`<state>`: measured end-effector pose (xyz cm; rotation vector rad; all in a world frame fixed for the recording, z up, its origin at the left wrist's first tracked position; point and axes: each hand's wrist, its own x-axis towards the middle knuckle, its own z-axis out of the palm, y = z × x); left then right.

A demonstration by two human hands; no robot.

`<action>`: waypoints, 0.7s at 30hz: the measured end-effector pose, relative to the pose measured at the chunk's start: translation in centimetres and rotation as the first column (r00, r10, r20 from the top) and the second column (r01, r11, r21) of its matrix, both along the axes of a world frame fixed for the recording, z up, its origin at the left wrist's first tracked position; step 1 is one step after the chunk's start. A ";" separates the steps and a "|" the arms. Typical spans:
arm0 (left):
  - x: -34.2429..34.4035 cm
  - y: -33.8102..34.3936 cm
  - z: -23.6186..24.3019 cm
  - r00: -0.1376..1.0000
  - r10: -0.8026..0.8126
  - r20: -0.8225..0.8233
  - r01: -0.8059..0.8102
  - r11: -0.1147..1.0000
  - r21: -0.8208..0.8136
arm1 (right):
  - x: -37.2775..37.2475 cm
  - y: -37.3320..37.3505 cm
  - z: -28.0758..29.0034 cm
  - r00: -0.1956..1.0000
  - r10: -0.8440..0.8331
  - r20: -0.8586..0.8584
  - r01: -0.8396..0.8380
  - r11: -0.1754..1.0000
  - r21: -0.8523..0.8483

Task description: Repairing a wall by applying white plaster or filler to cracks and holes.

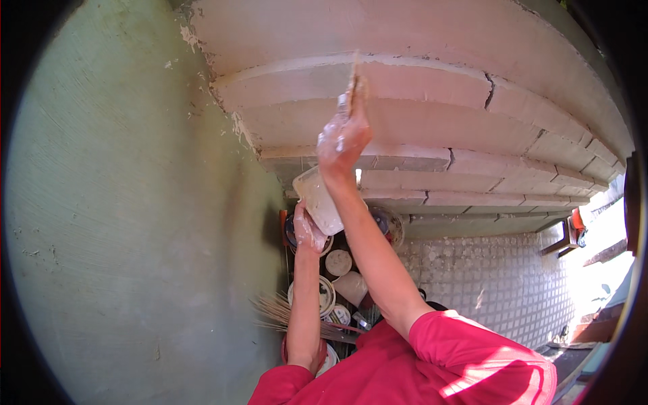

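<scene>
My right hand (342, 142), smeared with white, is closed around a thin, upright scraper-like tool (354, 81), its tip raised in front of the pink stepped surface (418, 81). The tool is partly blurred, and I cannot tell whether it touches that surface. Just below, my left hand (309, 226) grips a translucent rectangular plastic container (320, 202) with whitish residue on it, tilted and partly behind my right wrist and forearm. White is also on the fingers of my left hand.
A green plastered wall (121, 202) rises on the left. Buckets and tubs (310, 297) and a bundle of thin sticks (277, 310) crowd the floor below my arms. Cracked ledges cross the pink surface. A tiled floor (493, 277) extends right toward a dark wooden stand (563, 239) beside a bright opening.
</scene>
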<state>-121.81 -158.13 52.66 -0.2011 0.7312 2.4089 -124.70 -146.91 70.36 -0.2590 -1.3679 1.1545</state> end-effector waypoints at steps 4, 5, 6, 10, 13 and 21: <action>0.9 -0.9 0.2 0.997 0.057 0.053 -0.058 0.998 0.008 | -2.6 0.5 -1.3 0.994 -0.102 0.048 0.097 0.991 0.095; 1.0 -0.9 -0.2 0.997 0.060 0.052 -0.061 0.998 0.007 | -3.5 0.5 -1.3 0.994 -0.099 0.047 0.094 0.991 0.093; 1.0 -0.9 -0.5 0.997 0.050 0.059 -0.052 0.998 0.029 | -4.6 0.4 -1.2 0.968 -0.250 0.009 0.247 0.960 0.130; -0.1 -2.3 -6.5 0.999 0.038 0.021 -0.040 0.995 0.095 | -7.6 -4.4 -2.5 0.969 -0.249 -0.008 0.247 0.955 0.165; -0.3 -2.9 -7.4 0.999 -0.009 -0.034 0.016 0.980 0.197 | -6.8 -6.1 -3.1 0.989 -0.069 0.130 0.048 0.987 0.154; 2.4 -2.1 0.1 0.997 0.066 0.035 -0.065 0.998 -0.024 | -0.9 -0.1 -1.9 0.997 0.056 -0.047 -0.065 0.967 -0.244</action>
